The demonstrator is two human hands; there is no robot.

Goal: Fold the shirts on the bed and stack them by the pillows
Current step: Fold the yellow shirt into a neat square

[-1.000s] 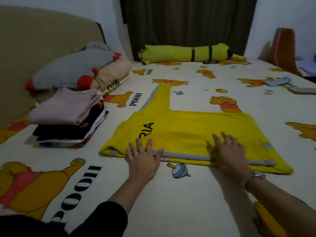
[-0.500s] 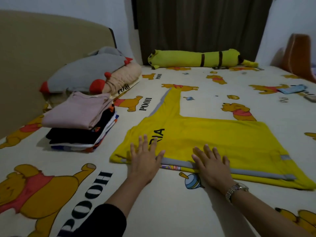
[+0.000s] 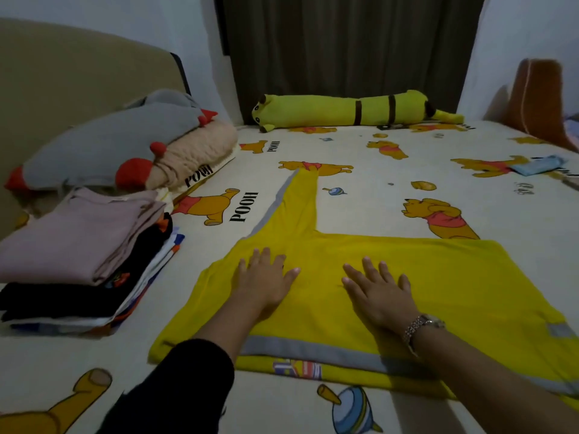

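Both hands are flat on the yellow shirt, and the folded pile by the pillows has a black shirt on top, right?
Not quite. The head view shows the top of the folded pile is a pale pink shirt; black lies beneath. Both the left hand and right hand do lie flat on the yellow shirt.

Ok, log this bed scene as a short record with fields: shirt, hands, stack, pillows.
shirt: yellow shirt flat on the bed sheet, one sleeve stretched toward the far side
left hand: left hand flat on the shirt
right hand: right hand flat on the shirt
stack: folded clothes, pink on top, left of the shirt
pillows: grey pillow behind the stack
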